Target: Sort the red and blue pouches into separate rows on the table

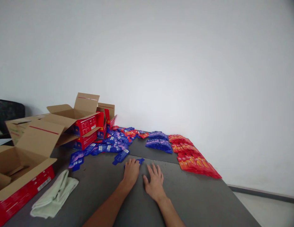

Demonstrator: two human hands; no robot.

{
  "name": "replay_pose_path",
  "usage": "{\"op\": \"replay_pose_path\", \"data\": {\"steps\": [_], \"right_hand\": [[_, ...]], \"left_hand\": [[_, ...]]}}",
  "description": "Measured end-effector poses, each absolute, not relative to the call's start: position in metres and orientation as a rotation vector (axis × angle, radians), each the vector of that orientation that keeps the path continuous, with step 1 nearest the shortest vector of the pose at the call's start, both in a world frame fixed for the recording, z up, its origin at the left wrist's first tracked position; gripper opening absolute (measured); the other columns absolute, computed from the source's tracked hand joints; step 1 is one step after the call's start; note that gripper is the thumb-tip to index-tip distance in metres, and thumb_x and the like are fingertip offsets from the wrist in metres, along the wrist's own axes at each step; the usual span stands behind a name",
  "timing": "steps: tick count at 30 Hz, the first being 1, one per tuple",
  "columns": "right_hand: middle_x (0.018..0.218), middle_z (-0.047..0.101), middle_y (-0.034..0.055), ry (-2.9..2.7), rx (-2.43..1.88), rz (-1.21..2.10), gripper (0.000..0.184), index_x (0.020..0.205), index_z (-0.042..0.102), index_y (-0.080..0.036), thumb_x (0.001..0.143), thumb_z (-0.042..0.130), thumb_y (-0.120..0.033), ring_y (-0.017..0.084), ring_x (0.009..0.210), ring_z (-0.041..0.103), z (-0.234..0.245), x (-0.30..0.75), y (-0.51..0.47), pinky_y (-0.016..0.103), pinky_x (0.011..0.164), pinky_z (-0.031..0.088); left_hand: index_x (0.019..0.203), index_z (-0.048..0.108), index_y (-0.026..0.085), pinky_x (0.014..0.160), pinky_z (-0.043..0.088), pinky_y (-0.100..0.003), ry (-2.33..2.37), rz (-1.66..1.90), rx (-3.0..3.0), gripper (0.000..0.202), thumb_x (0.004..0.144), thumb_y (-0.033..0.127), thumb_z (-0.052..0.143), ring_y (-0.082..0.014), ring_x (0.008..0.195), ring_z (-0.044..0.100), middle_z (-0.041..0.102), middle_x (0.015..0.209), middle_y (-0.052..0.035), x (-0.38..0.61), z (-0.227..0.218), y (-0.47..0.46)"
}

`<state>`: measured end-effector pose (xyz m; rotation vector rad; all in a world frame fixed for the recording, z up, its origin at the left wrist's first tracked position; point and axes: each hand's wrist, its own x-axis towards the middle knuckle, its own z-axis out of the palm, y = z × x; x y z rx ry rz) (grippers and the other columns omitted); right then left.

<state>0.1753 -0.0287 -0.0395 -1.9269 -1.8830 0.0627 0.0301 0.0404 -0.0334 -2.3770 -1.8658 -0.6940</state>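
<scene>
My left hand (132,171) lies palm down over a blue spouted pouch (141,160), whose ends show past the fingers. To its right, my right hand (155,183) rests on the dark tabletop with its fingers spread and nothing in it. Another blue pouch (121,156) lies just beyond my left hand. Behind it spreads a loose pile of blue pouches (113,143) with some red ones mixed in. Overlapping rows of blue pouches (158,144) lie ahead of my right hand, and rows of red pouches (196,162) lie farther right.
Open red cardboard boxes (86,126) stand at the back left, and a nearer open box (30,186) is at the left edge. A folded pale cloth (54,195) lies beside it. A white wall (175,63) rises behind the table (196,201). A dark chair (9,112) is far left.
</scene>
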Motion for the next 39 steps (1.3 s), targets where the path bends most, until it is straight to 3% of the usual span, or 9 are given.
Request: {"op": "replay_pose_path", "data": {"steps": [6, 11, 15, 17, 19, 24, 27, 33, 39], "right_hand": [[0.142, 0.048, 0.0066, -1.769, -1.839, 0.089, 0.047, 0.132, 0.056, -0.020, 0.090, 0.043, -0.037, 0.031, 0.137, 0.029, -0.039, 0.178, -0.021, 0.045, 0.111, 0.026], [0.127, 0.060, 0.0097, -1.680, -1.595, 0.238, 0.042, 0.124, 0.062, -0.019, 0.090, 0.045, -0.039, 0.028, 0.124, 0.046, -0.028, 0.178, -0.023, 0.040, 0.106, 0.035], [0.085, 0.069, 0.0058, -1.549, -1.423, 0.596, 0.037, 0.105, 0.066, -0.018, 0.090, 0.048, -0.046, 0.021, 0.079, 0.062, -0.024, 0.172, -0.024, 0.029, 0.073, 0.048], [0.067, 0.064, 0.0016, -1.481, -1.408, 0.742, 0.036, 0.090, 0.066, -0.017, 0.089, 0.048, -0.048, 0.016, 0.058, 0.056, -0.025, 0.171, -0.023, 0.025, 0.055, 0.041], [0.061, 0.059, -0.0009, -1.454, -1.394, 0.783, 0.032, 0.080, 0.063, -0.017, 0.087, 0.052, -0.047, 0.013, 0.053, 0.050, -0.029, 0.173, -0.020, 0.023, 0.051, 0.036], [0.062, 0.057, -0.0023, -1.522, -1.387, 0.777, 0.025, 0.075, 0.060, -0.018, 0.084, 0.055, -0.040, 0.012, 0.056, 0.050, -0.033, 0.175, -0.020, 0.021, 0.055, 0.037], [0.065, 0.058, -0.0024, -1.587, -1.365, 0.815, 0.021, 0.083, 0.062, -0.018, 0.085, 0.055, -0.038, 0.012, 0.058, 0.052, -0.029, 0.170, -0.024, 0.021, 0.057, 0.039], [0.071, 0.064, -0.0015, -1.547, -1.344, 0.869, 0.022, 0.095, 0.059, -0.019, 0.076, 0.060, -0.030, 0.013, 0.063, 0.058, -0.024, 0.164, -0.029, 0.022, 0.061, 0.043], [0.071, 0.067, 0.0013, -1.269, -1.372, 0.921, 0.037, 0.104, 0.055, -0.017, 0.072, 0.058, -0.034, 0.017, 0.058, 0.060, -0.034, 0.174, -0.020, 0.025, 0.053, 0.042]], "left_hand": [[0.098, 0.065, 0.020, 0.091, 0.040, -0.033, -1.796, -1.207, -2.437, 0.038, 0.097, 0.025, 0.028, -0.0207, 0.100, 0.058, 0.068, 0.098, -0.0080, 0.027, -0.023, 0.048], [0.089, 0.063, 0.019, 0.074, 0.043, -0.028, -1.883, -1.853, -2.455, 0.035, 0.094, 0.036, 0.033, -0.0185, 0.081, 0.062, 0.068, 0.085, -0.0048, 0.036, -0.021, 0.041], [0.072, 0.060, 0.018, 0.059, 0.039, -0.024, -2.009, -2.271, -2.364, 0.033, 0.087, 0.041, 0.042, -0.0153, 0.064, 0.056, 0.061, 0.066, -0.0002, 0.040, -0.025, 0.038], [0.070, 0.060, 0.017, 0.055, 0.037, -0.023, -2.079, -2.446, -2.369, 0.033, 0.082, 0.045, 0.049, -0.0137, 0.059, 0.053, 0.058, 0.062, 0.0013, 0.038, -0.027, 0.040], [0.071, 0.061, 0.016, 0.054, 0.036, -0.022, -2.117, -2.571, -2.423, 0.035, 0.078, 0.050, 0.056, -0.0125, 0.058, 0.052, 0.058, 0.062, 0.0019, 0.033, -0.027, 0.041], [0.063, 0.061, 0.015, 0.053, 0.032, -0.021, -2.091, -2.590, -2.429, 0.042, 0.073, 0.055, 0.062, -0.0106, 0.056, 0.046, 0.054, 0.058, 0.0027, 0.022, -0.028, 0.048], [0.057, 0.055, 0.016, 0.050, 0.029, -0.021, -2.140, -2.613, -2.252, 0.043, 0.071, 0.056, 0.062, -0.0096, 0.053, 0.041, 0.047, 0.053, 0.0049, 0.020, -0.029, 0.051], [0.068, 0.057, 0.017, 0.050, 0.034, -0.020, -2.277, -2.774, -2.152, 0.044, 0.071, 0.060, 0.060, -0.0097, 0.054, 0.047, 0.052, 0.059, 0.0045, 0.024, -0.026, 0.043], [0.079, 0.060, 0.016, 0.052, 0.044, -0.023, -2.498, -2.489, -2.504, 0.031, 0.066, 0.043, 0.068, -0.0135, 0.057, 0.059, 0.063, 0.067, -0.0001, 0.037, -0.036, 0.035]]}}
